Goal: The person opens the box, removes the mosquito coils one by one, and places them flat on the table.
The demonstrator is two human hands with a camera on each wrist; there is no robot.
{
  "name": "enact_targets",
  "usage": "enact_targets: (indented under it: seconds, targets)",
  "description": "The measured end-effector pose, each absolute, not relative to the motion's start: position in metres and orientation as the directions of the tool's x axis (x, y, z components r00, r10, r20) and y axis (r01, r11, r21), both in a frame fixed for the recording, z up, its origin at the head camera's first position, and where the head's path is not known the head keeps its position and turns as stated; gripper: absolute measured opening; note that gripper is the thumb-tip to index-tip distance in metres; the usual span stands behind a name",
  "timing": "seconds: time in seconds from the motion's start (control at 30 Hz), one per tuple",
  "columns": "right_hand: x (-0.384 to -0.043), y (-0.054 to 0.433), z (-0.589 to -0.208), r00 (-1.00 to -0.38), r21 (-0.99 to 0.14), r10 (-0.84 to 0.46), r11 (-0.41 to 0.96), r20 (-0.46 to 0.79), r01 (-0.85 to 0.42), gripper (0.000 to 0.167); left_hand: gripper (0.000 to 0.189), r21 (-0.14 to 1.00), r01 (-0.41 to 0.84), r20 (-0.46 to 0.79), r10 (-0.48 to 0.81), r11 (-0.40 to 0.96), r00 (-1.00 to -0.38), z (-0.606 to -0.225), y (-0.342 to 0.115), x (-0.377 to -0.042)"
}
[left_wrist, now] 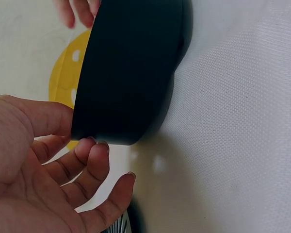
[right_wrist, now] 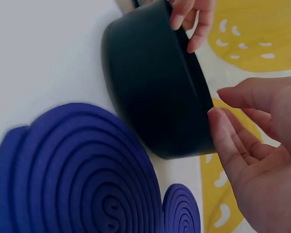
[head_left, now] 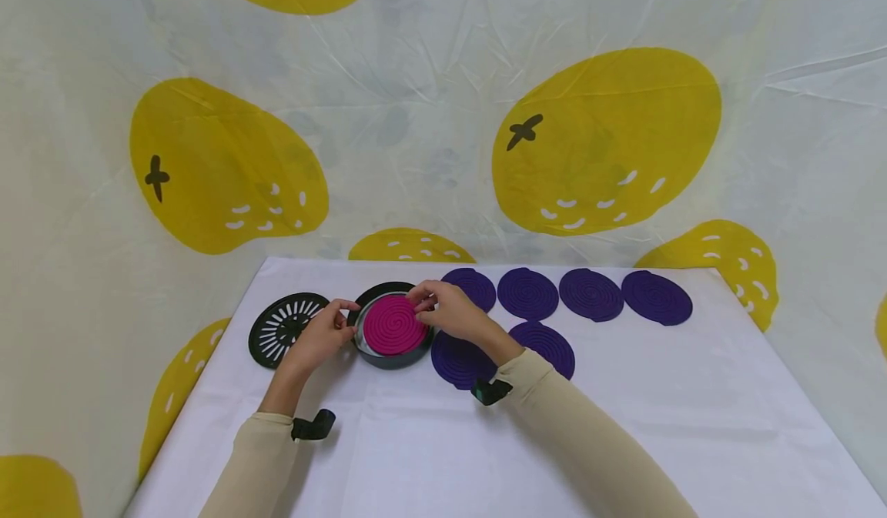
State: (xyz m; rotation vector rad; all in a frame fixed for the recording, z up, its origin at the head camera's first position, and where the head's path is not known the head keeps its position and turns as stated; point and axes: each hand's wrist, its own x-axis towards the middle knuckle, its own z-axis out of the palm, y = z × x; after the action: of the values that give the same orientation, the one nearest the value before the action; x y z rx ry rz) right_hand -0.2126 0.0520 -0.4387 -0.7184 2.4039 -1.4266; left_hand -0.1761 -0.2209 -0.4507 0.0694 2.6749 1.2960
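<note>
A pink mosquito coil (head_left: 395, 325) lies within a dark round coil holder (head_left: 390, 362), whose inside is pale. My left hand (head_left: 322, 339) holds the holder's left rim with thumb and fingertips; up close in the left wrist view, the fingers of the left hand (left_wrist: 63, 165) bend at the wall's edge. Over the coil's right edge is my right hand (head_left: 453, 312). In the right wrist view a fingertip of the right hand (right_wrist: 259, 145) meets the rim, with a gap between thumb and finger. The pink coil is hidden in both wrist views.
A black slotted lid (head_left: 266, 341) lies left of the holder, partly behind the left hand. Several purple mosquito coils (head_left: 528, 293) lie flat in two rows to the right, one under the right wrist. A white cloth covers the table (head_left: 624, 441); a patterned curtain (head_left: 430, 156) hangs behind.
</note>
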Motion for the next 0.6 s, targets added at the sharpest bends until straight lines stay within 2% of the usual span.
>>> enact_targets:
  seconds: [0.17, 0.4, 0.6]
  targets:
    - [-0.218, 0.046, -0.439, -0.834, -0.812, -0.551, 0.481, 0.011, -0.329, 0.038, 0.041, 0.785, -0.032, -0.132, 0.116, 0.619, -0.984, -0.45, -0.221, -0.177]
    - [-0.219, 0.037, -0.433, -0.819, -0.678, -0.57, 0.579, 0.061, -0.453, 0.037, 0.041, 0.792, -0.024, -0.127, 0.126, 0.611, -0.984, -0.449, -0.222, -0.178]
    - [-0.219, 0.031, -0.432, -0.814, -0.546, -0.581, 0.683, -0.002, -0.486, 0.039, 0.041, 0.792, -0.026, -0.13, 0.127, 0.61, -0.983, -0.449, -0.222, -0.178]
